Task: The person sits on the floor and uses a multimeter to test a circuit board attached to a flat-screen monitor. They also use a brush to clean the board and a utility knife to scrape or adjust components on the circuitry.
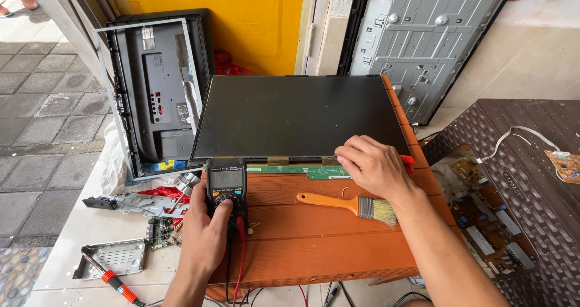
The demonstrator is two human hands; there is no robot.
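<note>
A dark flat display panel [302,115] lies on an orange wooden table [314,240], with a thin green circuit strip [284,169] along its near edge. My left hand [205,234] grips a black multimeter [226,183], thumb on its dial; red and black leads [238,264] hang from it. My right hand [371,165] is closed on a red-handled probe [408,160], its fingertips pressed at the panel's edge by the green strip. An orange-handled paintbrush [350,205] lies between my hands.
A black TV back cover [157,89] leans at the left, a grey metal TV chassis [423,35] at the back wall. Circuit boards [489,222] sit by a brown wicker surface [531,162] at the right. A soldering iron [112,278], a metal tray [118,255] and small parts lie at the lower left.
</note>
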